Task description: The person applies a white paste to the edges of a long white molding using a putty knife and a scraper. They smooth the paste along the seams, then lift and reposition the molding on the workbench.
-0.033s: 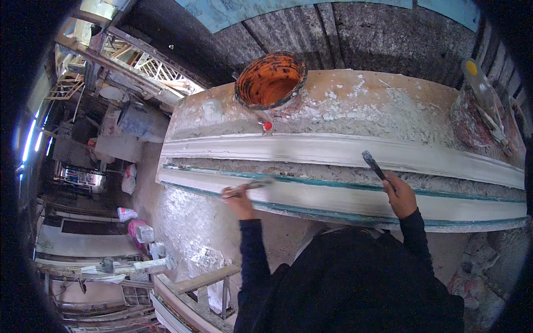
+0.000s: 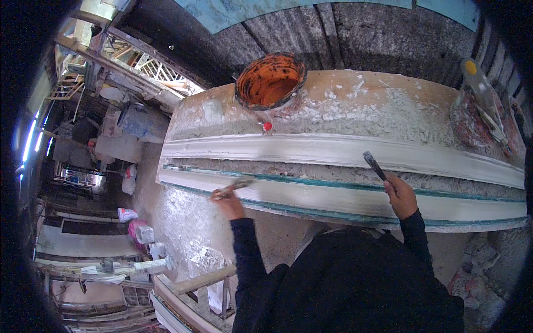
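Observation:
My left hand [image 2: 229, 205] is closed around a paintbrush [image 2: 240, 184], smeared by motion, its head over the near white moulding strip [image 2: 322, 194], which has teal edges. Whether the bristles touch the strip I cannot tell. Farther right, my right hand [image 2: 401, 198] grips a narrow dark tool with a flat greyish end [image 2: 373, 163], held tilted away from me above the gap between the strips. Its exact kind is unclear. Behind that gap runs a second long white moulding [image 2: 333, 149], parallel to the first.
An orange bucket [image 2: 246, 97] with a dirty rim stands on the plaster-spattered table [image 2: 427, 83]. Near it lies a small red round thing [image 2: 267, 126]. At the right end is a clear container with a yellow spot [image 2: 477, 80]. A wooden frame [image 2: 208, 279] stands at lower left.
My left hand and the paintbrush have shifted a little to the left along the near strip. My right hand has hardly moved.

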A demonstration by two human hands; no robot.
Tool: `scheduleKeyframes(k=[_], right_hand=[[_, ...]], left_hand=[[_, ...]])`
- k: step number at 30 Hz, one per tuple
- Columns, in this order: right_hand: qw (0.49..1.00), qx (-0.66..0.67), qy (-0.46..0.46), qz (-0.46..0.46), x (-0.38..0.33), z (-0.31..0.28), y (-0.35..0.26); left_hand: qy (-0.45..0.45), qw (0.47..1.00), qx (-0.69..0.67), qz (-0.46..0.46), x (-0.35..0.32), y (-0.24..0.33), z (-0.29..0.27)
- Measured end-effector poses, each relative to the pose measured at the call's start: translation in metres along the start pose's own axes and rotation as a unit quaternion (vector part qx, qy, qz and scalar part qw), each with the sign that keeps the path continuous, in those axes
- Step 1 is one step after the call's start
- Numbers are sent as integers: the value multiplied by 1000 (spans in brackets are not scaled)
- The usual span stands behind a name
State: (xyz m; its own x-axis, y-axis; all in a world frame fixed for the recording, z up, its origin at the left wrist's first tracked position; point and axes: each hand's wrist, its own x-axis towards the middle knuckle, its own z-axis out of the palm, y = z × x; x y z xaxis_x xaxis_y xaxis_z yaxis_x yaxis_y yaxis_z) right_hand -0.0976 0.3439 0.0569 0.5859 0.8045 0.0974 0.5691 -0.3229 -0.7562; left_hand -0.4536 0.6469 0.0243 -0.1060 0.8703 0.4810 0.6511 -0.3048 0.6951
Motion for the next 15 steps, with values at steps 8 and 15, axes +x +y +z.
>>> scheduleKeyframes(k=[8,15], right_hand=[[996,-3,-48,76,-6,-1,5],[998,-28,-58,16,5,12,-24]], left_hand=[[-50,984,-166,-35,-10,38,-1],[-267,875,-355,-194,-109,108,51]])
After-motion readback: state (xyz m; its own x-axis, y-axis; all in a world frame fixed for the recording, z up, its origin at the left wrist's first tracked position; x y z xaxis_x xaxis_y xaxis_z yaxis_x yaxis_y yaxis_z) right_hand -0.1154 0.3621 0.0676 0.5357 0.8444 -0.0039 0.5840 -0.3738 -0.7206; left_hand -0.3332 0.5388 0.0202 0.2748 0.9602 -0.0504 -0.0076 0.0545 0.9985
